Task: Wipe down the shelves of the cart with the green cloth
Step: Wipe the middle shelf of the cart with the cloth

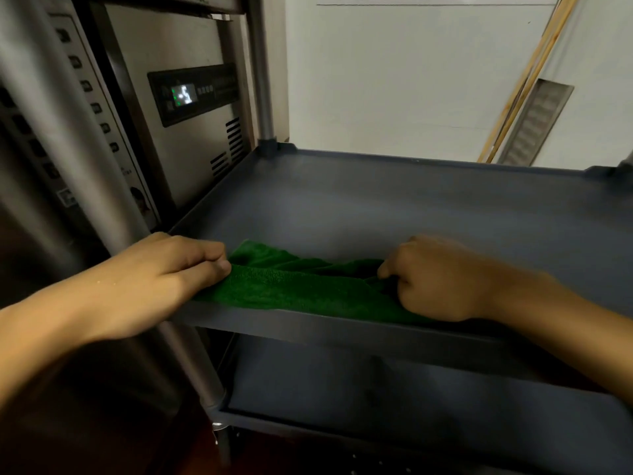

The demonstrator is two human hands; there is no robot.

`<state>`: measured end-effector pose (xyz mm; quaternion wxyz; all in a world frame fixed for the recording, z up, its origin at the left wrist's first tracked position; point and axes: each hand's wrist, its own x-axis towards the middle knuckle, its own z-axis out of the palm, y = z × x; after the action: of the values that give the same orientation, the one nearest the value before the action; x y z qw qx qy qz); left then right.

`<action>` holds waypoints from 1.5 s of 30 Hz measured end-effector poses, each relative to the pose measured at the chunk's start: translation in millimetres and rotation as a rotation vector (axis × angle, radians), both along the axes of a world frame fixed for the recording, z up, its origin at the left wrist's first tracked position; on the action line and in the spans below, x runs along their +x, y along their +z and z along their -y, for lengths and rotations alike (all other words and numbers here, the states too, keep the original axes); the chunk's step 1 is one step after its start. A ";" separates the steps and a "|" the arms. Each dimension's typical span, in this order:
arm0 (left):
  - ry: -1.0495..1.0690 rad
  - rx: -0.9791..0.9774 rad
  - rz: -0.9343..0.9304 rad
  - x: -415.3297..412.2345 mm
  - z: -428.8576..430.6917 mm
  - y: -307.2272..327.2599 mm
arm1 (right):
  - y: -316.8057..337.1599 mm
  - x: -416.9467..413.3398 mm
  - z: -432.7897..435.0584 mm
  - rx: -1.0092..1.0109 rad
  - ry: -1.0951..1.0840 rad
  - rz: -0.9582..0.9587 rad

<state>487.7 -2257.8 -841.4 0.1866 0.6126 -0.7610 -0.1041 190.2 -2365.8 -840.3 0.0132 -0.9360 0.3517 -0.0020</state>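
Both hands are on the green cloth (298,291), which lies bunched along the front lip of the cart's middle shelf (411,214). The left hand (164,269) pinches the cloth's left end, fingers curled over it; the right hand (442,279) grips the right end in a closed fist. It looks like they're spreading or gathering the cloth before a stroke, though the blur makes that hard to call. Behind the cloth the shelf awaits wiping, so a push toward the back comes next, then the lower shelf (394,399) beneath it.

A commercial kitchen: a stainless steel appliance (191,108) with digital control panel (195,92) beside a grey utility cart (411,207).
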 end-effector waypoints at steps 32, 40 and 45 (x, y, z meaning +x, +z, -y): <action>0.084 0.042 0.059 -8.5 21.9 41.7 | 54.8 10.8 32.3 0.215 -0.114 0.643; 0.156 -0.404 0.151 -14.7 34.3 67.4 | 67.7 6.6 43.6 0.259 -0.179 0.911; 0.127 -0.359 0.131 -26.9 50.9 55.5 | 51.0 -9.9 52.4 0.155 -0.143 0.830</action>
<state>460.8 -2308.7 -785.9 0.2488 0.6217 -0.7378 0.0852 180.3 -2418.2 -789.2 0.2236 -0.8253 0.3796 -0.3532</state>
